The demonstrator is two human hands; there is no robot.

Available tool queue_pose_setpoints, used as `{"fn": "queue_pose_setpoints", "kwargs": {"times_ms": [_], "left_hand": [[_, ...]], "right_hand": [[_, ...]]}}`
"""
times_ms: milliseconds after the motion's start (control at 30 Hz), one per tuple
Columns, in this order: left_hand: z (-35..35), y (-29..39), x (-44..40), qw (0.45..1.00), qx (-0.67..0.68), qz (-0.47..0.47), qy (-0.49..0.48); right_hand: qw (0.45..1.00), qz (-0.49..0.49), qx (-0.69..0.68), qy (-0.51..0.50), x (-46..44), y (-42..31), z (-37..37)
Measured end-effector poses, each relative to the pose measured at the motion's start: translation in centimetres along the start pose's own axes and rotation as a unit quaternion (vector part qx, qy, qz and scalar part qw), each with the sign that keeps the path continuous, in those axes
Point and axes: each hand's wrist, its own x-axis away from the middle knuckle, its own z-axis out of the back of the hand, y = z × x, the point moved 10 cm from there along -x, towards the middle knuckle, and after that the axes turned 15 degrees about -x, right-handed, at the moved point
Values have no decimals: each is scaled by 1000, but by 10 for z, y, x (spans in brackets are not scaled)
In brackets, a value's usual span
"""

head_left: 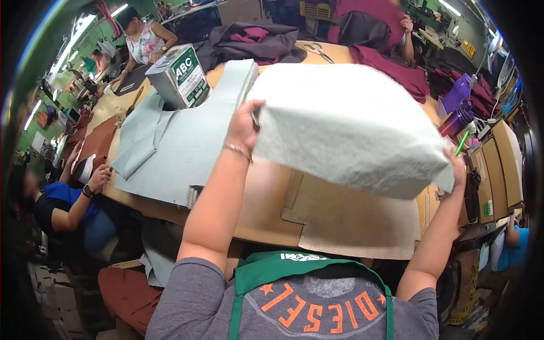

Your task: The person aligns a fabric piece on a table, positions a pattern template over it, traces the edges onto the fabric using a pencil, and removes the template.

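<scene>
A large pale grey-green sheet of fabric (345,124) is stretched between my hands above the table. My left hand (245,126) is closed on its left edge. At the right corner my right hand (456,167) grips the same sheet, and a bright green pen (462,143) sticks up beside those fingers. Under the raised sheet lies a flat beige panel (357,218). To the left of my left hand rests a stack of pale grey-green cut pieces (181,150), with a metal can (180,76) standing by its back edge.
Scissors (318,52) lie at the back of the table. Dark and maroon fabric piles (255,42) sit behind. A purple bottle (457,118) and cardboard boxes (494,173) are at the right. Co-workers occupy the left side and back, one holding brown material (97,146).
</scene>
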Motion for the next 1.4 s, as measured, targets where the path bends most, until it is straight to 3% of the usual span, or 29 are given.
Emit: {"fn": "queue_pose_setpoints", "kwargs": {"times_ms": [67, 167, 200, 267, 400, 500, 600, 700, 800, 900, 1000, 1200, 1300, 1400], "left_hand": [[17, -79, 14, 990, 54, 131, 12], [15, -149, 53, 957, 107, 268, -15], [28, -165, 54, 963, 44, 266, -17], [56, -193, 51, 963, -82, 257, -21], [46, -172, 58, 962, -121, 240, 50], [53, -166, 60, 969, -153, 188, 45], [64, -162, 91, 928, -283, 239, -31], [72, -155, 122, 917, -307, 253, -29], [77, -148, 136, 905, -289, 312, 15], [76, -144, 132, 903, -277, 326, 24], [87, -138, 112, 877, -442, 189, 14], [84, -112, 113, 721, -693, 17, 7], [82, -108, 115, 696, -717, 48, -8], [79, -100, 112, 700, -714, 26, 16]], "right_hand": [[997, -47, 58, -32, -15, 52, 68], [990, -116, 7, 79, 42, 90, 65], [982, -153, -39, 102, 61, 98, 54], [987, -120, 58, 86, 68, 110, 64], [970, -44, 227, 76, 61, 130, 106], [953, -27, 297, 57, 82, 114, 91], [934, -51, 348, 59, 115, 107, 92], [919, -70, 385, 46, 138, 102, 100], [852, -65, 519, 36, 141, 89, 98], [759, 12, 647, 71, 136, 64, 68], [823, 130, 548, 73, 130, 46, 32], [771, 122, 624, 14, 123, 68, -7], [738, 178, 651, -14, 122, 80, -32], [737, 166, 655, 6, 115, 98, -31]]}}
